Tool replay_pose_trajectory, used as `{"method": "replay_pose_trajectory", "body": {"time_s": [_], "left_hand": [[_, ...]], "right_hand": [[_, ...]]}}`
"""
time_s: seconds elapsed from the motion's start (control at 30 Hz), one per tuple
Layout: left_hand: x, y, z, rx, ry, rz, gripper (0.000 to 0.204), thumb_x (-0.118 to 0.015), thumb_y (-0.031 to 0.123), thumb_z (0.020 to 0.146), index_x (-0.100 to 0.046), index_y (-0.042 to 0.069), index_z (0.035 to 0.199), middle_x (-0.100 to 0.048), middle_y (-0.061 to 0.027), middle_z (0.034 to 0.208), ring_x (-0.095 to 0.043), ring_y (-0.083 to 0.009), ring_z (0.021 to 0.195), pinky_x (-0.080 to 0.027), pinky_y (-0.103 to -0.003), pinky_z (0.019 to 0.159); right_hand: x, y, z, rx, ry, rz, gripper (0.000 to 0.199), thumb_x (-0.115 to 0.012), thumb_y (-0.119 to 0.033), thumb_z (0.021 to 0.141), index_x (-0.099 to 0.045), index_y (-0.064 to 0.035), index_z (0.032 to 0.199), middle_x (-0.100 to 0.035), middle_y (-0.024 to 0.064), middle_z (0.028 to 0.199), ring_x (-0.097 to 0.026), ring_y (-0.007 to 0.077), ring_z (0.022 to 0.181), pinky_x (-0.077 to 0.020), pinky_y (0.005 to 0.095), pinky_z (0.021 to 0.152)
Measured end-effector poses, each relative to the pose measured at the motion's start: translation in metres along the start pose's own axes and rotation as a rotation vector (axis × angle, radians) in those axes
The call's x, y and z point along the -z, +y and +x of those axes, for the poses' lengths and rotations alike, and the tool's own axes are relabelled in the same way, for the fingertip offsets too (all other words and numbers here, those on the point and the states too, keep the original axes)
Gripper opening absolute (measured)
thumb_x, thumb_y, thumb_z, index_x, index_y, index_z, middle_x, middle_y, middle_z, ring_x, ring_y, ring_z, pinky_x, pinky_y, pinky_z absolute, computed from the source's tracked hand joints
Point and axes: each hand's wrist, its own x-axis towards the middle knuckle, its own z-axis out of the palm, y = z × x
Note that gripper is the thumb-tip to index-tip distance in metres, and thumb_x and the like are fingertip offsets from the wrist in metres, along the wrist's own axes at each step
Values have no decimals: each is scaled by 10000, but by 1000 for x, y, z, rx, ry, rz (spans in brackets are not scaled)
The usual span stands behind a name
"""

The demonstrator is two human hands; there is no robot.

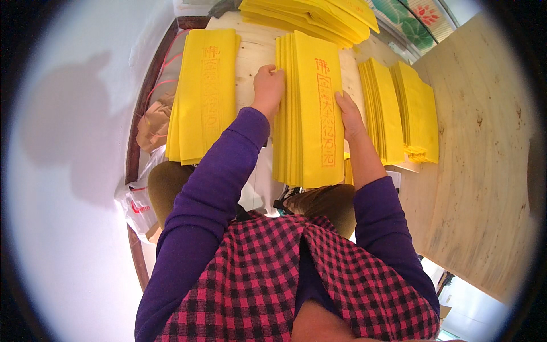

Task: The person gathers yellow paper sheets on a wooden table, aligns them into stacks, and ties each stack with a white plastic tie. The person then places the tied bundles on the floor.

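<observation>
In front of me lies a stack of long yellow paper envelopes (310, 114), fanned toward its left side, with red print down the top sheet. My left hand (269, 91) is at the stack's left edge, fingers curled against the fanned layers. Along the right edge rests my right hand (352, 117), its thumb on top and its other fingers hidden beneath or behind the stack. Between them the hands grip the stack from both sides. The stack's near end reaches past the table edge above my knees.
A similar yellow stack (205, 97) lies at the left, and two more, a narrow stack (380, 111) and a right-hand stack (419, 111), at the right. A larger yellow pile (310, 20) lies at the back. A wooden board (478, 154) stands right; a white plastic bag (139, 208) hangs left.
</observation>
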Motion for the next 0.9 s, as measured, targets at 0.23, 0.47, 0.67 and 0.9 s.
{"method": "replay_pose_trajectory", "body": {"time_s": [0.23, 0.47, 0.67, 0.9], "left_hand": [[-2, 5, 3, 17, -82, -35, 328, -584, 184, 847, -562, -70, 1054, -620, -109, 932, -585, -173, 815, -472, -282, 726], [-7, 24, -4, 199, -315, -456, 317, -554, 161, 874, -527, -61, 1099, -620, -129, 978, -604, -214, 853, -497, -332, 762], [-14, 32, -2, 315, -432, -729, 332, -564, 198, 871, -506, -47, 1087, -608, -142, 989, -608, -245, 865, -502, -362, 746], [-20, 27, 13, 335, -444, -609, 367, -501, 283, 917, -513, 7, 1158, -611, -123, 1072, -599, -226, 937, -492, -342, 825]], "right_hand": [[-2, -1, 0, -3, 29, -3, 396, -431, -248, 955, -417, 14, 1253, -591, 104, 1068, -610, 166, 904, -527, 300, 763], [0, 1, -2, 22, -1, 16, 402, -424, -253, 958, -403, 7, 1263, -577, 113, 1105, -595, 176, 953, -513, 311, 798], [-4, 0, -7, 74, 11, 31, 402, -421, -257, 959, -397, 3, 1266, -559, 115, 1142, -574, 185, 998, -493, 317, 833], [-5, -2, -9, 56, 16, -3, 395, -431, -253, 955, -409, 4, 1254, -565, 105, 1120, -577, 169, 967, -489, 299, 812]]}}
